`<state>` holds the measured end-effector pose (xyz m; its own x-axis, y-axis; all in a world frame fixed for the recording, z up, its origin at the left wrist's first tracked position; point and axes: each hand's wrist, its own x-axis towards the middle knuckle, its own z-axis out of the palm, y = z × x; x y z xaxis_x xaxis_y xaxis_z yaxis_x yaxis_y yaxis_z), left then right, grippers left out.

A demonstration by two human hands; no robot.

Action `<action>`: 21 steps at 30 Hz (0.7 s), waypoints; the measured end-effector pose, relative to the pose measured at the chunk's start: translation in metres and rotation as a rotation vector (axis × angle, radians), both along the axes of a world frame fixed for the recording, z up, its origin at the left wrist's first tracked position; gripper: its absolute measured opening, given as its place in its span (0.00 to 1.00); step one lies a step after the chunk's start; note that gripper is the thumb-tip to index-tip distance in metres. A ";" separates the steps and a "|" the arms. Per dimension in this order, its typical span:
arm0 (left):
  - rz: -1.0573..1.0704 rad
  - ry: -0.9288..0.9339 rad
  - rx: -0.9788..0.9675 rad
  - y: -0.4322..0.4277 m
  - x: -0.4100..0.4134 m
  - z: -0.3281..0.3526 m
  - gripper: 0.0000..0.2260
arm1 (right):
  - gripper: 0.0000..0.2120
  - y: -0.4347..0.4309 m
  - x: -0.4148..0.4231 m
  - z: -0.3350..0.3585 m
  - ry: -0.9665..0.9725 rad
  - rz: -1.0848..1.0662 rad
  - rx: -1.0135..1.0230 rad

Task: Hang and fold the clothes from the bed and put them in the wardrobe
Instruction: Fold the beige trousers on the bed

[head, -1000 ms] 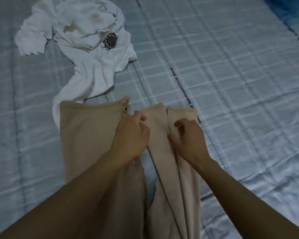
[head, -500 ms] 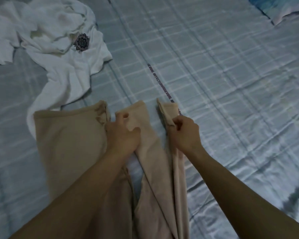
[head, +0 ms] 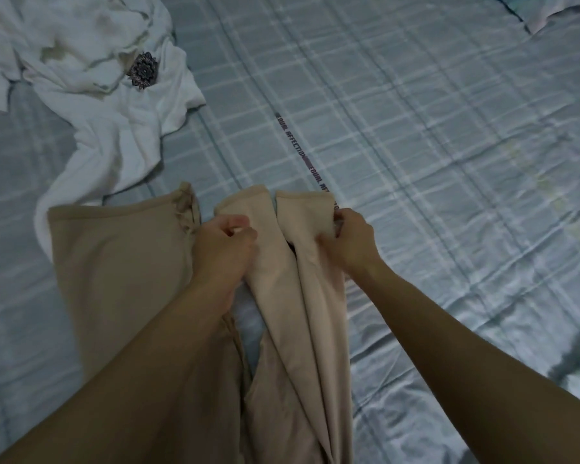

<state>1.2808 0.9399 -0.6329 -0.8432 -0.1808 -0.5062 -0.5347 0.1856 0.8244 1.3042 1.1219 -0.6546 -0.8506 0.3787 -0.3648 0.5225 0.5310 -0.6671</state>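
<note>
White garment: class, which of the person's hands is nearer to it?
Left. The left hand, gripping the beige garment, lies below and right of the white garment; the right hand grips the beige garment farther right.

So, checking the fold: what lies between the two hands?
In the head view, two narrow ends of the beige garment lie side by side between the left hand and right hand.

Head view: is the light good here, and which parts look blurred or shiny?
Head view: light is dim and bluish; the left hand and the beige trousers near it are slightly blurred; the lettering on the bedsheet is readable; the sheet shines at lower right.
</note>
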 end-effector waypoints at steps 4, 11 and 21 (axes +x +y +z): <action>-0.011 0.107 0.060 0.001 0.001 0.010 0.10 | 0.07 0.015 0.003 0.016 0.128 -0.359 -0.334; -0.110 -0.052 0.227 0.027 0.000 0.030 0.12 | 0.06 0.050 0.026 0.062 0.149 -0.428 -0.795; -0.185 0.435 -0.004 0.075 0.022 0.077 0.11 | 0.20 0.076 0.020 0.052 0.196 -0.531 -0.357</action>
